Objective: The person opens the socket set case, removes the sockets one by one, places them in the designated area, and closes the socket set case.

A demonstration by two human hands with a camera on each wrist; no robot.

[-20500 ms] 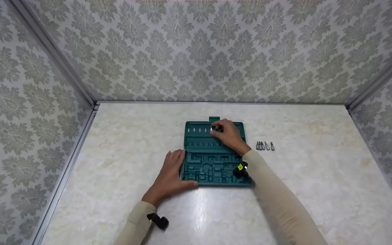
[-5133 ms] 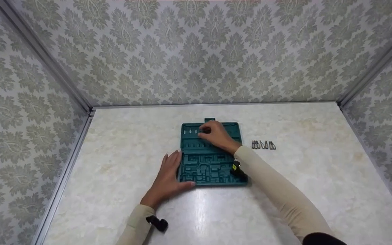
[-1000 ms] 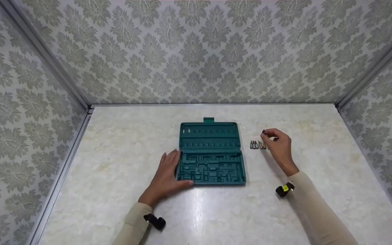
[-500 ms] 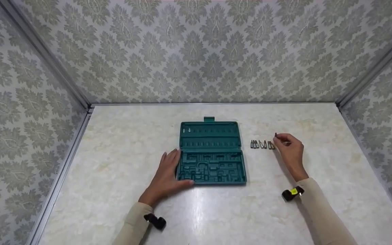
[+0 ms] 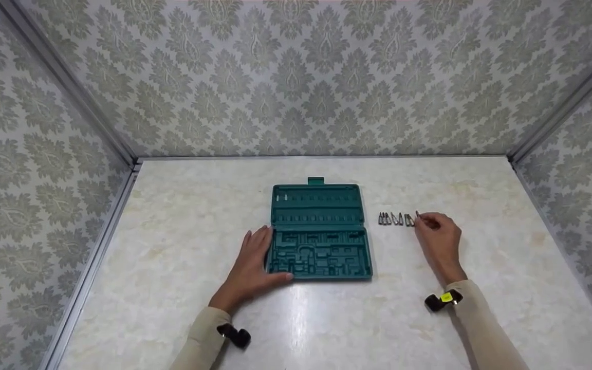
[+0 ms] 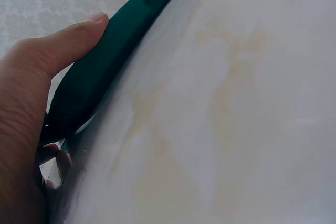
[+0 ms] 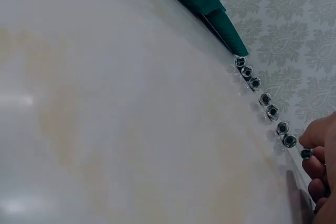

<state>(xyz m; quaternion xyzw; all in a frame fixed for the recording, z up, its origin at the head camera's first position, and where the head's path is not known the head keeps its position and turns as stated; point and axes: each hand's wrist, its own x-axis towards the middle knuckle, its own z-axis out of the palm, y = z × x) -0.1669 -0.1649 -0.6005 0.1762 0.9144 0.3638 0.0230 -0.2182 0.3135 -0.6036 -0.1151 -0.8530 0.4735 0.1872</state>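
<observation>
The right hand [image 5: 439,236] pinched 1 small metal bit [image 5: 417,214] between thumb and fingers at the right end of a row — 7 more bits [image 7: 265,99] sat to its left on the pale table [image 5: 203,216]. The left hand [image 5: 250,267], thumb and fingers apart, touched the open green case [image 5: 334,278], whose upper half held 2 small pale pieces [image 5: 285,197] at its left end.

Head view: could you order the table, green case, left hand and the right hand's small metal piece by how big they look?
Largest to smallest:
Table
Green case
Left hand
Small metal piece in the right hand, partly hidden
</observation>
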